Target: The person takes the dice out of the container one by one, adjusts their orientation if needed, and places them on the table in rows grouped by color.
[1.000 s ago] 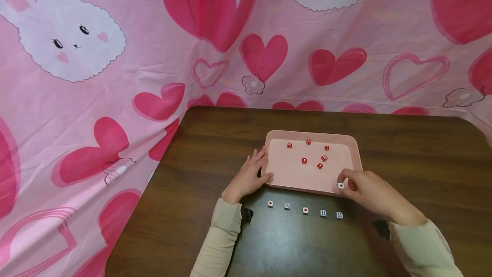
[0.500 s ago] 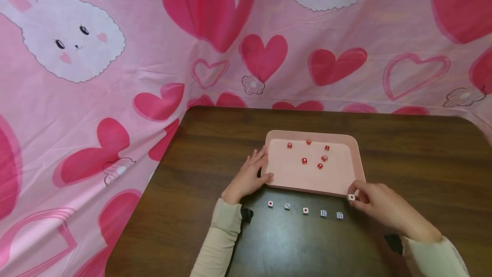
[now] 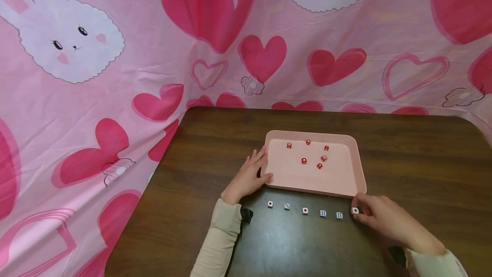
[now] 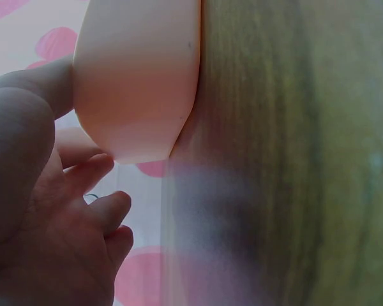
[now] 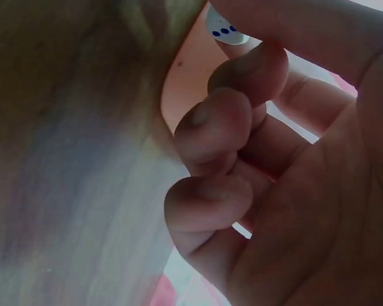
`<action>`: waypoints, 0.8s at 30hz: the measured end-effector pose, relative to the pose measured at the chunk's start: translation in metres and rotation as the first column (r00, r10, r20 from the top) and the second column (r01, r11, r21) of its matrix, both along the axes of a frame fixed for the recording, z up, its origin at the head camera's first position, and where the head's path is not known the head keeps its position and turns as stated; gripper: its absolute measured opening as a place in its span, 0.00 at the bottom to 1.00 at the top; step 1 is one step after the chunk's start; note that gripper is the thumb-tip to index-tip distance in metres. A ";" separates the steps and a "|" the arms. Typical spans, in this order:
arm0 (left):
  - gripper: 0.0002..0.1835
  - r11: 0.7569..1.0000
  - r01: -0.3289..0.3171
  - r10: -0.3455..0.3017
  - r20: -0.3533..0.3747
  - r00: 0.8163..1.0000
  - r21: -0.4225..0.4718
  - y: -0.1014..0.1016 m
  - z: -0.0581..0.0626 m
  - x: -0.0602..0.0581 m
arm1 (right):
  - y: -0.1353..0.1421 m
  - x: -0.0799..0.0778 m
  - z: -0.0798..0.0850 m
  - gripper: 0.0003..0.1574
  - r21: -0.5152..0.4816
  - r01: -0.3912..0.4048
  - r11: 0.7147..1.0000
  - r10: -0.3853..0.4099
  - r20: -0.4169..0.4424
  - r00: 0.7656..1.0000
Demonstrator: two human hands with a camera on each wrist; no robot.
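My right hand (image 3: 390, 219) pinches a white die (image 3: 355, 210) with a red pip on top, between thumb and index finger. It is low over the table at the right end of a row of white dice (image 3: 323, 213). In the right wrist view, blue pips show on a side of the die (image 5: 225, 29), and the other fingers curl loosely below it. My left hand (image 3: 247, 176) holds the left end of the pink tray (image 3: 307, 188), thumb over the rim near the front corner, fingers along the left side. Several red dice (image 3: 304, 161) lie inside the tray.
The dark wooden table (image 3: 215, 140) extends around the tray on all sides. A pink cloth (image 3: 161, 33) with hearts and rabbit faces hangs behind the table and along its left side.
My right hand has carried the white die from over the tray's front right corner, toward me and right, to the end of the row. The left hand and tray stay in place.
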State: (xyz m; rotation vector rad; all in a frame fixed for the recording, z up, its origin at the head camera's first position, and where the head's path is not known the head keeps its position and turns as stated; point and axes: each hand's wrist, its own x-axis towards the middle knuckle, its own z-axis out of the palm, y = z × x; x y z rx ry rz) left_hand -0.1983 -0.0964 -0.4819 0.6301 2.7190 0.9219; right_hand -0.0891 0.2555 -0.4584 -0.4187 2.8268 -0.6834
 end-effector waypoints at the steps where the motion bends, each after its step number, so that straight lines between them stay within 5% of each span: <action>1: 0.39 1.000 0.000 0.000 -0.001 1.000 0.002 0.000 0.000 0.000 | 0.000 0.001 -0.001 0.12 -0.001 -0.001 1.000 0.001 -0.001 1.000; 24: 0.39 1.000 -0.002 0.002 0.003 1.000 0.019 -0.001 0.000 0.001 | -0.001 0.008 -0.014 0.12 -0.010 0.017 1.000 -0.017 0.085 0.996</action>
